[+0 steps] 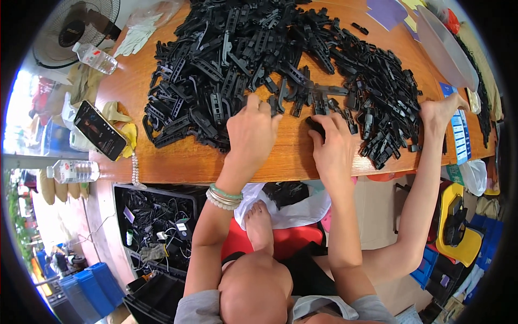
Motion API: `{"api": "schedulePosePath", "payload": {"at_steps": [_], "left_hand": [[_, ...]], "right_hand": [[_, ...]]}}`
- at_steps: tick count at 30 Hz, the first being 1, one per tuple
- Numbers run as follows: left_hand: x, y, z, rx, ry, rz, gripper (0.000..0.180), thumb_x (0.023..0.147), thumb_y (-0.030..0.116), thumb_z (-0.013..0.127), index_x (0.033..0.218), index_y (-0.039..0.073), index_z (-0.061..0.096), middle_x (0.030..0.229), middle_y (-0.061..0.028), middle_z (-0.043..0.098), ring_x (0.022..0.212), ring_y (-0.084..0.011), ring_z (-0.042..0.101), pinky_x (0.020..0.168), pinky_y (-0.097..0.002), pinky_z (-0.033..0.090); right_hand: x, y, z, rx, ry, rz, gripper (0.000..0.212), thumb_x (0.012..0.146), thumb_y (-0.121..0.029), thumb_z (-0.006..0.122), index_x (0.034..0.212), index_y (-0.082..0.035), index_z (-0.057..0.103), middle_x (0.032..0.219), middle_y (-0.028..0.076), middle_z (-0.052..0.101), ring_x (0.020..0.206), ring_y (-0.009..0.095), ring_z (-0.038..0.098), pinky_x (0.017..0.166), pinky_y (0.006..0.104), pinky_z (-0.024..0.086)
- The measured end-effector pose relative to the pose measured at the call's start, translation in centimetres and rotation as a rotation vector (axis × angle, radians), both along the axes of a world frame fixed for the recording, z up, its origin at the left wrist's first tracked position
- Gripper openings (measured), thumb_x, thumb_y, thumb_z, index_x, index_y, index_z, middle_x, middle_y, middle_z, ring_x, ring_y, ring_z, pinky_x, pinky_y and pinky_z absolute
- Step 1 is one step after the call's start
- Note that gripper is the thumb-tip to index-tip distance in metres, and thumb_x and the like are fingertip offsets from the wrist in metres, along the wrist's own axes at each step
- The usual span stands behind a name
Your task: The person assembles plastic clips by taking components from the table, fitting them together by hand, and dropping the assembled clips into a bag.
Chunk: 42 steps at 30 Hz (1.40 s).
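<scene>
Near the desk's [294, 157] front edge, right hand [335, 148] pinches black part [315, 127], left hand [251, 132] curls beside big left heap [216, 70], can't tell whether gripping; work looks partway, left heap probably remaining, smaller right heap [386, 86] toward right edge perhaps done.

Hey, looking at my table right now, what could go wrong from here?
The big heap of black parts meets the smaller heap near your right hand, so pieces could get mixed.

Your bare foot, up on the table beside the smaller heap, might sweep some pieces off.

The clear bottle nearer you, at the table's left edge, could get knocked over the side.
</scene>
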<state>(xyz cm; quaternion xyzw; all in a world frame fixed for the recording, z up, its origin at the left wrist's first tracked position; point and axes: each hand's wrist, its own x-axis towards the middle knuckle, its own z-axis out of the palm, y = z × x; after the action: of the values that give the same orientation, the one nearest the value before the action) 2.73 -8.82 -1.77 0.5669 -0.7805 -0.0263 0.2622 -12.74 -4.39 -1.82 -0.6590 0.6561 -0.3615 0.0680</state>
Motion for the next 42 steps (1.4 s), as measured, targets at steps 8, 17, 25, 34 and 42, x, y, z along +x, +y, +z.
{"api": "schedulePosePath", "payload": {"at_steps": [8,17,25,34,42], "left_hand": [[-0.1,1.2,-1.2,-0.063,0.152,0.013,0.015,0.072,0.013,0.067,0.075,0.001,0.058,0.082,-0.0119,0.053,0.072,-0.0278,0.060,0.057,-0.0381,0.048],[0.5,1.6,-2.3,-0.260,0.234,-0.019,0.015,0.070,0.009,0.070,0.078,0.002,0.059,0.074,-0.0074,0.048,0.062,-0.0243,0.055,0.050,-0.0337,0.043],[0.4,1.8,-2.3,-0.192,0.238,-0.035,0.015,0.073,0.012,0.066,0.073,0.004,0.054,0.079,-0.0089,0.047,0.070,-0.0242,0.055,0.052,-0.0353,0.045],[0.8,1.7,-2.2,-0.224,0.265,-0.070,0.015,0.072,0.010,0.070,0.080,0.003,0.060,0.074,-0.0070,0.049,0.061,-0.0239,0.054,0.050,-0.0336,0.042],[0.8,1.6,-2.2,-0.232,0.278,-0.083,0.015,0.073,0.011,0.070,0.081,0.003,0.060,0.074,-0.0072,0.049,0.061,-0.0237,0.054,0.051,-0.0334,0.042]], "right_hand": [[-0.2,5.1,5.4,0.110,-0.830,0.174,0.015,0.081,-0.011,0.061,0.091,0.000,0.060,0.087,0.008,0.059,0.073,0.023,0.054,0.068,0.0325,0.045],[0.7,9.7,10.2,-0.053,-1.549,1.225,0.009,0.087,-0.011,0.055,0.082,-0.005,0.052,0.065,0.006,0.053,0.064,0.019,0.047,0.059,0.0325,0.040],[2.2,9.3,10.2,-0.067,-1.587,1.395,0.009,0.092,-0.015,0.054,0.084,-0.013,0.055,0.097,0.008,0.062,0.079,0.021,0.056,0.068,0.0310,0.039],[3.3,8.9,10.3,-0.155,-1.710,1.375,0.009,0.091,-0.012,0.055,0.082,-0.009,0.054,0.088,0.010,0.060,0.077,0.023,0.058,0.065,0.0302,0.041],[2.6,8.0,10.1,-0.057,-1.633,1.450,0.006,0.090,-0.010,0.057,0.084,-0.008,0.054,0.090,0.011,0.063,0.076,0.024,0.059,0.065,0.0312,0.041]]}}
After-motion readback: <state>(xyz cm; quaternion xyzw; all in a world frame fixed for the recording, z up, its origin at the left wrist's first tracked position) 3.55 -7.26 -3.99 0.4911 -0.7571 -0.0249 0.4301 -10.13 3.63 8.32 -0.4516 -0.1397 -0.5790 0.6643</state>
